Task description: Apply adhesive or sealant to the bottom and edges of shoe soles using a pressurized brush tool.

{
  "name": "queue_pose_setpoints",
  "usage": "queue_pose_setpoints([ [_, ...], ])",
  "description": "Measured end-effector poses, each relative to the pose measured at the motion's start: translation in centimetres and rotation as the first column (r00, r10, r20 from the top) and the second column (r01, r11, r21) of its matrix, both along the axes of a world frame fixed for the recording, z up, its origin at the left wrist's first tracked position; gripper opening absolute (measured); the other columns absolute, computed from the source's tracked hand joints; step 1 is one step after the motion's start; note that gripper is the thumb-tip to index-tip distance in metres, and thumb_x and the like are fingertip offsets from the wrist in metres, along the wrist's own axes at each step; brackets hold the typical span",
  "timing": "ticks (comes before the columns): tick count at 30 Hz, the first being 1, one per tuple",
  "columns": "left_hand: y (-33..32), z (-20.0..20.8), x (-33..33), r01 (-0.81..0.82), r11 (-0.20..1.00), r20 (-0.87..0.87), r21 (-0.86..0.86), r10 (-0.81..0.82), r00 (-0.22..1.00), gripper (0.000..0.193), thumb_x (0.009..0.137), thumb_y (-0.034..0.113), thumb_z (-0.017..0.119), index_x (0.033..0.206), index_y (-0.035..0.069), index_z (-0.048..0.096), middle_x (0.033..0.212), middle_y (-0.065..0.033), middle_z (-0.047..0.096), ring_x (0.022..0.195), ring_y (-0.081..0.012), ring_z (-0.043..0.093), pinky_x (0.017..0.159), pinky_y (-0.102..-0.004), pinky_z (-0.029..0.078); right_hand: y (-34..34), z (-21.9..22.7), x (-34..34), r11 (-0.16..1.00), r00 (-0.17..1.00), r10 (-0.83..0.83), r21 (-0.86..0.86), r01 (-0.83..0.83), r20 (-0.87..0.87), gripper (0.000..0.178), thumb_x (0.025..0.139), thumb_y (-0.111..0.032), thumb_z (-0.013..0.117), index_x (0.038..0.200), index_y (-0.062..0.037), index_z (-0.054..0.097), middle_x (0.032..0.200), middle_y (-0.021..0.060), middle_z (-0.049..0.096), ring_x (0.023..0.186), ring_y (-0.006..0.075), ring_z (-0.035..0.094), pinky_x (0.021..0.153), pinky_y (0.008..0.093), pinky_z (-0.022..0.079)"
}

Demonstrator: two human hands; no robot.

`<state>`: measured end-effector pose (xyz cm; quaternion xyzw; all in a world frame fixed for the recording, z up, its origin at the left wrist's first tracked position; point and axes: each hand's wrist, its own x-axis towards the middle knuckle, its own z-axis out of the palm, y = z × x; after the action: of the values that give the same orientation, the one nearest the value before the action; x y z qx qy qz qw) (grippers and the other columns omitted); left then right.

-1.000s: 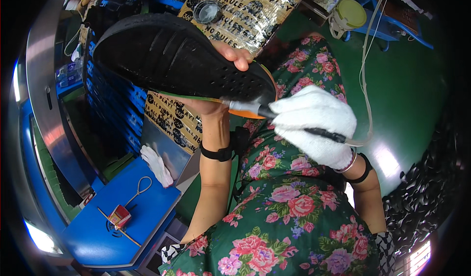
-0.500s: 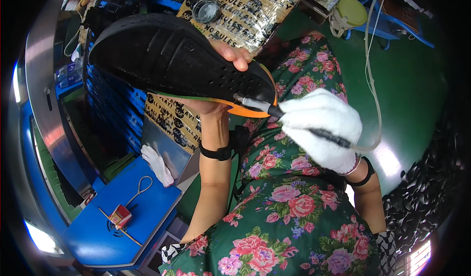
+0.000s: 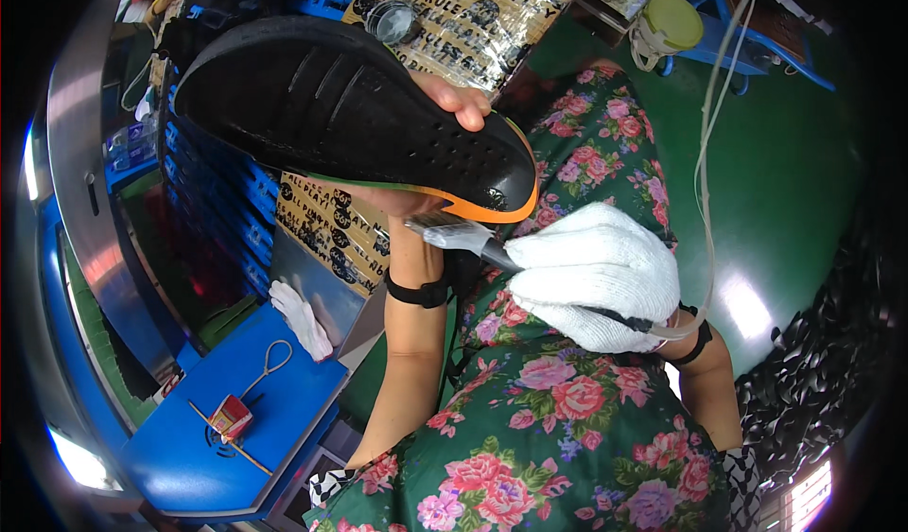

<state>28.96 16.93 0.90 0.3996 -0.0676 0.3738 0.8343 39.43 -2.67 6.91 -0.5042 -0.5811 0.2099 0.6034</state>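
Observation:
My bare left hand (image 3: 454,100) grips a black shoe sole (image 3: 331,106) with an orange rim at its right end. Its fingers curl over the far edge, and the rest of the hand is partly hidden beneath. Small holes and a wet, shiny patch show at the sole's right end. In a white knitted glove, my right hand (image 3: 596,277) is closed around the dark handle of a brush (image 3: 456,235). The brush's bristles lie just below the sole's near edge, beside my left wrist; whether they touch the sole I cannot tell. A thin clear hose (image 3: 707,220) runs from the handle's end.
A tape-wrapped carton (image 3: 473,31) bears a round clear dish (image 3: 392,23). On a blue surface (image 3: 180,456) at lower left lie a white glove (image 3: 301,319) and a small red container (image 3: 232,418). A green-lidded pot (image 3: 673,21) stands far right; black pieces (image 3: 813,381) are heaped right.
The brush has come off the sole's right end and moved left and nearer, to below its edge. My right hand moved with it. The sole has barely shifted.

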Motion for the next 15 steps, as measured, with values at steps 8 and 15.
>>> queue_pose_setpoints([
  [8,0.1,0.0,-0.1,-0.013,1.000,-0.027,0.015,0.014,1.000,0.076,0.095,0.069,0.047,0.112,-0.004,0.060,0.104,-0.0164,0.063,0.090,-0.0283,0.065,0.091,-0.0484,0.047,-1.1,-0.7,0.6,0.986,0.994,-0.108,-0.130,0.103,-0.031,0.033,0.067,0.006,0.082,0.097,-0.0059,0.072,0.102,0.0134,0.072,0.084,0.0285,0.069,0.072,0.0376,0.055],
  [15,-0.4,-0.1,0.6,0.010,1.000,0.045,-0.009,-0.009,0.999,0.074,0.095,0.067,0.049,0.113,-0.004,0.060,0.106,-0.0161,0.061,0.092,-0.0279,0.064,0.092,-0.0486,0.048,-0.6,-0.7,0.8,0.999,0.974,-0.033,-0.043,0.024,-0.223,0.029,0.070,0.005,0.080,0.096,-0.0041,0.071,0.103,0.0165,0.072,0.086,0.0277,0.070,0.075,0.0375,0.055],
])
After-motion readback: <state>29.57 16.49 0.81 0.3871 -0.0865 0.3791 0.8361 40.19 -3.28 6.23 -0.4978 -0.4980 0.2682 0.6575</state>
